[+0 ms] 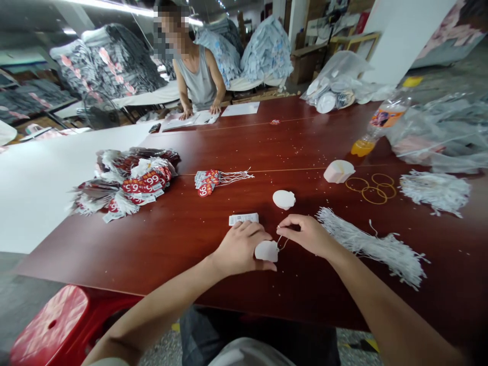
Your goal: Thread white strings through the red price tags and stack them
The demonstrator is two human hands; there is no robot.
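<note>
Gripping a small white tag (266, 251) at the near side of a reddish-brown table (183, 234), between thumb and fingers of the left hand (241, 246). Pinching a thin white string (283, 245) beside the tag, with fingers of the right hand (305, 234). Near a printed label (243, 218); left of a white string bundle (375, 249).
</note>
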